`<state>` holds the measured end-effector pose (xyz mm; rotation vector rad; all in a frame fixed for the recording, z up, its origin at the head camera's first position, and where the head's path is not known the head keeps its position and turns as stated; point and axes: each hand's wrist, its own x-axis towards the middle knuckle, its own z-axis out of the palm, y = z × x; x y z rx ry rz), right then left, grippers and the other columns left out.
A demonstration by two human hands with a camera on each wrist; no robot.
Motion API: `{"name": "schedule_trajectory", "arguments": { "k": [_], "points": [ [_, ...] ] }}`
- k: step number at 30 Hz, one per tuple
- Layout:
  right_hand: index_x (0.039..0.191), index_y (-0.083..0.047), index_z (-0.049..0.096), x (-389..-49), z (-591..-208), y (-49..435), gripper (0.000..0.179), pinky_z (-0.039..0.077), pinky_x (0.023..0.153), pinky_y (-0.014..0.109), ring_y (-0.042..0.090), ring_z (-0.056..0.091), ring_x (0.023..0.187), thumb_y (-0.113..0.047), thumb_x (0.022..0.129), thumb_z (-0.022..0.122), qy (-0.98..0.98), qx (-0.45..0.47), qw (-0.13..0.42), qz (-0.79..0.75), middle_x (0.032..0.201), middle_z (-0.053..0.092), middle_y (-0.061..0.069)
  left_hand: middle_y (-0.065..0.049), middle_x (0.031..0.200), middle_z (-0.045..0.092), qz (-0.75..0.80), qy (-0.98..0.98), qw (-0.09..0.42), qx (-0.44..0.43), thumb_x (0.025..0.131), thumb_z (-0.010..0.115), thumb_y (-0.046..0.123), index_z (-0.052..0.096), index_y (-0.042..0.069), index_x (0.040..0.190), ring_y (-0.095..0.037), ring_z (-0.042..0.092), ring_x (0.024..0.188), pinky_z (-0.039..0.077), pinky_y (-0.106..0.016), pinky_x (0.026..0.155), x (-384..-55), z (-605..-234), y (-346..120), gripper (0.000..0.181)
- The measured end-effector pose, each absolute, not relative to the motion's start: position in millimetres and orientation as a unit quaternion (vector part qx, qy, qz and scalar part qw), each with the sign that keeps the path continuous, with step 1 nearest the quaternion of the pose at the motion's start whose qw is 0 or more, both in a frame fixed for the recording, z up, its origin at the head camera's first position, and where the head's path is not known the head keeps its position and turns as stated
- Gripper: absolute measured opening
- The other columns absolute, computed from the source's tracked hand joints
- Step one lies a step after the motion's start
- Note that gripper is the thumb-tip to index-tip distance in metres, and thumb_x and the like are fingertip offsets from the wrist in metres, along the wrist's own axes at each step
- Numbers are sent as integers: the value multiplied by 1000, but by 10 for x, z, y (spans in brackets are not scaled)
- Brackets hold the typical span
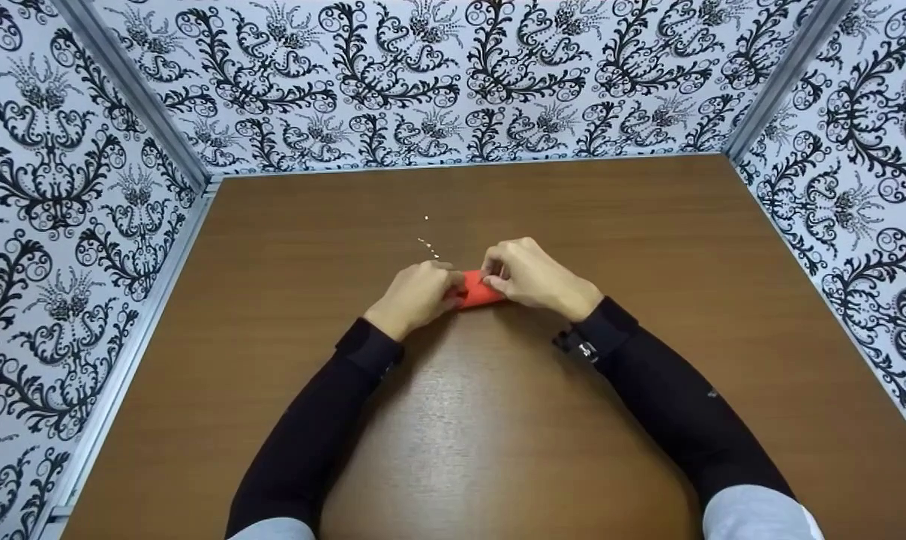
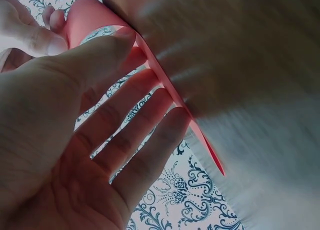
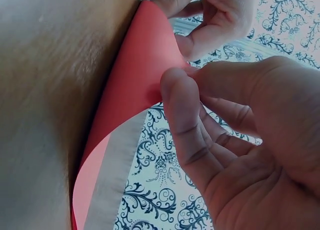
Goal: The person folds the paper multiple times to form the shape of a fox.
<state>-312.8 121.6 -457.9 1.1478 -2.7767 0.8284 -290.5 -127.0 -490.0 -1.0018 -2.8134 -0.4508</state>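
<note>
A sheet of red paper (image 1: 475, 291), bent over in a curve, lies on the brown table (image 1: 438, 420) between the two hands. On its left side the left hand (image 1: 419, 294) holds the sheet with thumb and fingertips. Seen from the left wrist, the thumb (image 2: 107, 47) meets the paper's edge, while the other fingers (image 2: 145, 125) reach it side by side. At the right, the right hand (image 1: 539, 276) pinches the paper between thumb and index finger. Its raised flap (image 3: 135, 80) bows up from the tabletop in the right wrist view.
Several small white specks (image 1: 428, 246) show on the table beyond the left hand. Patterned black-and-white walls (image 1: 423, 82) border the table at the back and both sides. Dark sleeves (image 1: 310, 427) cover both forearms, with a wrist strap (image 1: 584, 349) near the right hand.
</note>
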Motion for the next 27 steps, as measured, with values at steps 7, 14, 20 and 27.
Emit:
{"name": "schedule_trajectory", "arguments": {
  "k": [7, 14, 20, 27],
  "points": [
    [104, -2, 85, -3239, -4572, 1196, 5, 68, 89, 48, 34, 81, 95, -6, 103, 82, -896, 362, -1, 255, 101, 86, 14, -8, 107, 84, -151, -929, 63, -333, 105, 89, 17, 84, 11, 104, -33, 84, 102, 70, -54, 88, -2917, -4906, -1285, 8],
    [105, -1, 84, -3314, -4602, 1155, 6, 68, 91, 49, 34, 81, 96, -4, 101, 81, -903, 359, -12, 237, 102, 86, 15, -7, 106, 85, -168, -924, 65, -338, 103, 89, 12, 85, 11, 104, -32, 85, 100, 70, -53, 88, -2931, -4919, -1298, 4],
    [102, -2, 85, -3378, -4647, 1122, 6, 67, 90, 49, 33, 80, 93, -4, 100, 79, -907, 354, -19, 228, 99, 86, 14, -8, 109, 87, -176, -921, 69, -342, 103, 89, 10, 86, 9, 107, -32, 85, 102, 70, -53, 91, -2951, -4947, -1310, 5],
    [98, -3, 85, -3452, -4696, 1093, 7, 65, 84, 44, 29, 78, 88, -4, 99, 78, -910, 352, -23, 220, 94, 85, 12, -9, 114, 88, -177, -923, 63, -337, 106, 87, 11, 87, 9, 113, -34, 86, 106, 70, -53, 95, -2965, -4937, -1318, 8]
  ]
}}
